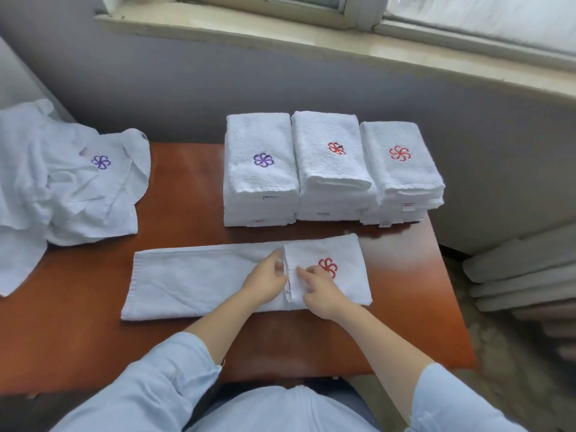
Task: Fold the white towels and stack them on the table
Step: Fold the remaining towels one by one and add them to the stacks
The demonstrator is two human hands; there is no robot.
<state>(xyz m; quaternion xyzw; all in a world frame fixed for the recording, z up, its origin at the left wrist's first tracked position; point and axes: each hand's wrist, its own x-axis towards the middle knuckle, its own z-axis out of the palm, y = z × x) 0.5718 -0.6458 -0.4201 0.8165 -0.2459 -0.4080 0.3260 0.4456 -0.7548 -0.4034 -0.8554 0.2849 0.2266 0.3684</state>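
Observation:
A long white towel point(193, 279) lies lengthwise across the brown table point(187, 188), its right end folded over so a red flower mark faces up. My left hand point(265, 280) pinches the folded flap's edge near the towel's middle. My right hand point(318, 289) lies on the flap just left of the red mark, fingers bent, touching the same edge. Behind the towel stand three stacks of folded white towels: the left stack point(260, 169) with a purple mark, the middle stack point(332, 163) and the right stack point(400, 173) with red marks.
A loose heap of unfolded white towels point(62, 182) covers the table's left end and hangs over its edge. A grey wall and a window sill point(280, 35) rise behind the table. Grey flat slabs point(523, 275) are piled on the floor at the right.

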